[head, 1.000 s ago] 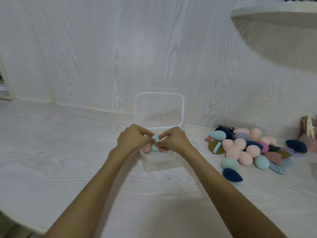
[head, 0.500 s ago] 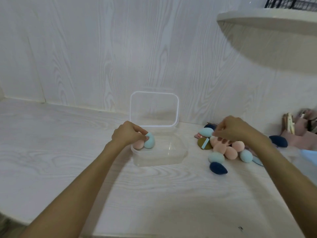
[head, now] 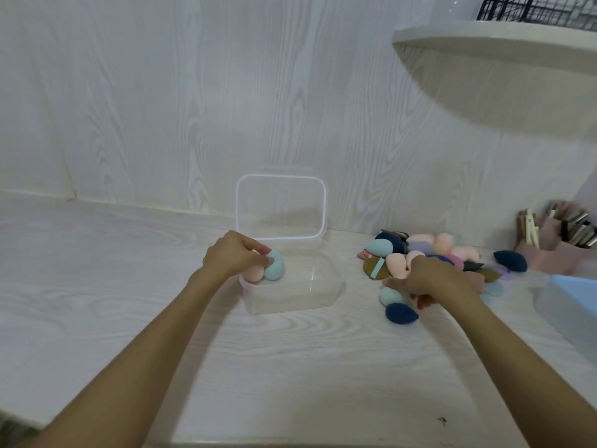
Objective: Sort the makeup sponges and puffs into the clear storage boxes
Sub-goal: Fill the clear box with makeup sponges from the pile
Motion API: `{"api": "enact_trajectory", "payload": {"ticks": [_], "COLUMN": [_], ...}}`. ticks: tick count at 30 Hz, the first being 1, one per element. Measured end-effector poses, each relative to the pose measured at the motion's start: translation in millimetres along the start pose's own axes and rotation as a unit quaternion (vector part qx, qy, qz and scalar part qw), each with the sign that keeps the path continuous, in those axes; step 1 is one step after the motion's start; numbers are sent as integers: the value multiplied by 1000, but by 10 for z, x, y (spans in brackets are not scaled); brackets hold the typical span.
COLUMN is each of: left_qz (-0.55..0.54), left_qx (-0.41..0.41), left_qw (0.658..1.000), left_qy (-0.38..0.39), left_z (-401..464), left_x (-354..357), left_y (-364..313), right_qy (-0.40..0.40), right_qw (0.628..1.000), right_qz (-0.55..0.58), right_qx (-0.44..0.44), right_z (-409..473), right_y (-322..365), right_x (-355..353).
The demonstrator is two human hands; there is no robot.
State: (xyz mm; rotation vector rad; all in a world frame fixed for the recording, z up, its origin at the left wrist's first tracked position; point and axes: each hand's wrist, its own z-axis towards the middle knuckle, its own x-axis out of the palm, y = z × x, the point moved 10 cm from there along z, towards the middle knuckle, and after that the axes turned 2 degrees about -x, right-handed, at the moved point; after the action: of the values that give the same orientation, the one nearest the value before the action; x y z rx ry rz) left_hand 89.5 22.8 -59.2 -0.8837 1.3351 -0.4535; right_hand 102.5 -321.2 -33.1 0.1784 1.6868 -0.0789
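A clear storage box [head: 323, 287] stands on the white table, its lid [head: 281, 180] raised against the wall. At the box's left end my left hand [head: 235, 253] holds a pink sponge [head: 253, 274] and a light blue sponge [head: 275, 270] with curled fingers. To the right lies a pile of sponges and puffs [head: 420, 242] in pink, blue, olive and purple. My right hand [head: 429, 279] lies on the pile's front, fingers curled downward and thumb by a light blue sponge [head: 388, 296]. What is under its palm is hidden. A dark blue sponge [head: 401, 313] lies just in front.
A pink organiser [head: 549, 255] with sticks stands at the far right, and another dark blue sponge [head: 510, 260] lies beside it. A blue-lidded container [head: 573, 287] sits at the right edge. A white shelf [head: 500, 37] carrying a black wire basket [head: 533, 8] overhangs the right side.
My right hand left the box, crossed to the pile and has dropped to its front edge. My left hand stays on the two sponges in the box.
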Motion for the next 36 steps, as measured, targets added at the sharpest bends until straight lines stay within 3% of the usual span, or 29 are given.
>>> {"api": "enact_trajectory", "payload": {"ticks": [4,7,11,17,19,22,25,32,36], "left_qz": [-1,-4,-12,-8,-7,14,38,90,129], "left_qx": [2,6,10,17,18,26,24,27,14], "left_qw": [1000,1000,1000,1000,1000,1000,999,995,982], "left_qy": [6,9,12,6,4,2,-7,-25,-137], "left_z": [4,1,-9,-23,-26,-28,-50,-65,-208], "left_x": [7,11,24,36,29,31,-2,-63,-253], "left_y": [5,-4,-11,-45,-54,-67,-77,-117,-142], "right_qy": [29,65,63,37,38,-12,-50,-64,-61], "right_qw": [997,979,919,831,840,900,927,939,941], "right_qz": [43,184,378,523,497,368,292,246,230], "right_qx": [-48,-60,-92,-186,-214,-233,-230,-231,-241], "right_z": [-45,-26,-1,-163,-255,-226,-157,-88,-90], "right_y": [169,191,189,771,1130,1499,1668,1739,1758], "right_x": [13,80,18,-270,-262,-139,-4,179,196]}}
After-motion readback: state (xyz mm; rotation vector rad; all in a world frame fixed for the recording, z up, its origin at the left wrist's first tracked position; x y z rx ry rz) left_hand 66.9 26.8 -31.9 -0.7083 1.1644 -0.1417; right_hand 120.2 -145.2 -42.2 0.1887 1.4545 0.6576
